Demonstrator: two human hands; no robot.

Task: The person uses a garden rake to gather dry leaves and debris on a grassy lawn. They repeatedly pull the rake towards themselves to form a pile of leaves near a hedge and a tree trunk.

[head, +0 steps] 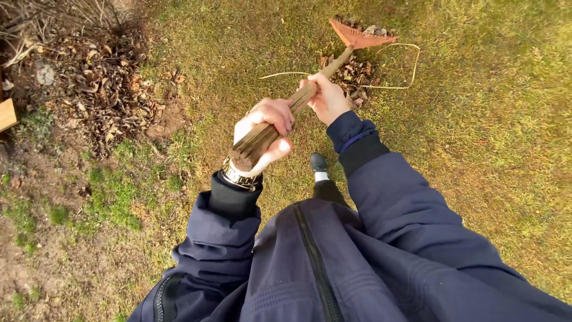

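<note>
I hold a rake with a rough wooden handle and an orange fan-shaped head. My left hand is closed around the near end of the handle, with a gold wristwatch at the cuff. My right hand grips the handle farther down, closer to the head. The rake head rests on the grass beside a small heap of brown dry leaves. Both arms wear a dark blue jacket.
A large patch of dead leaves and bare twigs lies at the upper left. A thin pale curved stem or wire loops near the rake head. My dark shoe stands on the grass. A wooden board edge shows at far left.
</note>
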